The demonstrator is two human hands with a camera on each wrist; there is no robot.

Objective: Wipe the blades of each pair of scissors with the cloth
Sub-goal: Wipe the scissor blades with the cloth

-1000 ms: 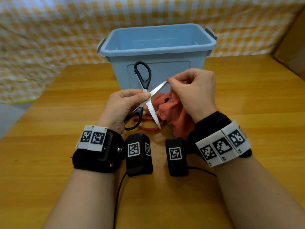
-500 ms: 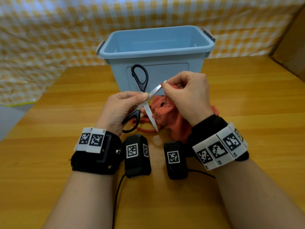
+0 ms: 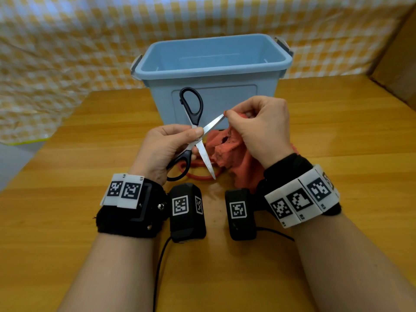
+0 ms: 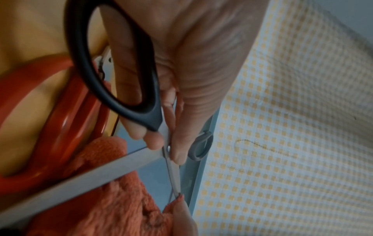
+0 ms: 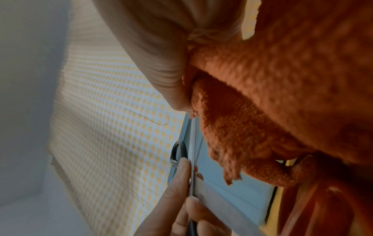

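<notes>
Head view: the left hand (image 3: 164,149) pinches the open black-handled metal scissors (image 3: 196,134) at the middle, while the right hand (image 3: 261,131) pinches the fuzzy orange-red cloth (image 3: 229,154) on the far blade tip.

Red-handled scissors (image 3: 198,171) on the desk (image 3: 90,136) mostly hidden behind the black-handled scissors (image 3: 195,131) and the cloth (image 3: 234,158); only loops show, blades not visible. Upper blade tip buried in cloth under the right hand (image 3: 258,129) fingertips. Left hand (image 3: 166,149) covers the pivot and part of the lower black loop. Cloth's right part hidden behind right wrist. Bin (image 3: 211,70) floor can't be seen. Right wrist view blurred, cloth cut off by top and right edges. Left wrist view: long blade cut off at left edge.
</notes>
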